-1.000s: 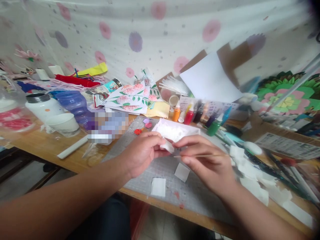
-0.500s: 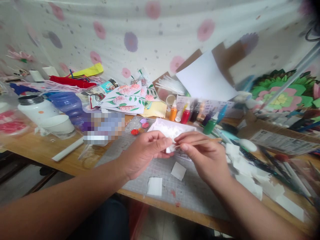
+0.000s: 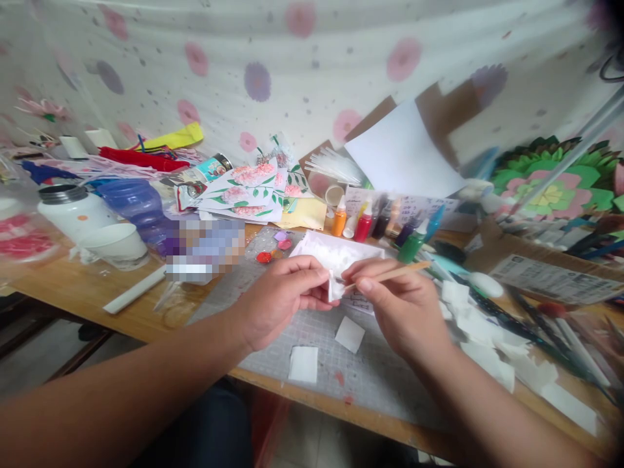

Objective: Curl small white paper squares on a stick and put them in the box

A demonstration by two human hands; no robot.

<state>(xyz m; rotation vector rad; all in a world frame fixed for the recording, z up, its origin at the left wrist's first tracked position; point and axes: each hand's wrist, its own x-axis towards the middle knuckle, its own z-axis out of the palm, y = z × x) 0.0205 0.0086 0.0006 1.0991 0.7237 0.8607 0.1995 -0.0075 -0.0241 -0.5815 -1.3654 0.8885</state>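
My left hand (image 3: 291, 289) pinches a small folded white paper piece (image 3: 334, 288) between thumb and fingers. A thin wooden stick (image 3: 402, 271) lies in the closed fingers of my right hand (image 3: 402, 302), its near end pointing at the paper. Whether the tip touches it I cannot make out. Both hands are raised over the grey cutting mat (image 3: 253, 357). Beneath them, two white paper squares, one nearer (image 3: 303, 364) and one farther (image 3: 350, 334), lie flat on the mat. Behind the hands is a white tray (image 3: 312, 242) with white bits in it.
Paint bottles, among them a red one (image 3: 363, 224) and a green one (image 3: 413, 244), stand behind the tray. Crumpled white paper scraps (image 3: 487, 331) and brushes crowd the right side. At left are a plastic cup (image 3: 114, 246) and a white jar (image 3: 71, 208).
My fingers have shifted on the white paper piece, and more of it shows now between the hands. The stick is angled a little more steeply.
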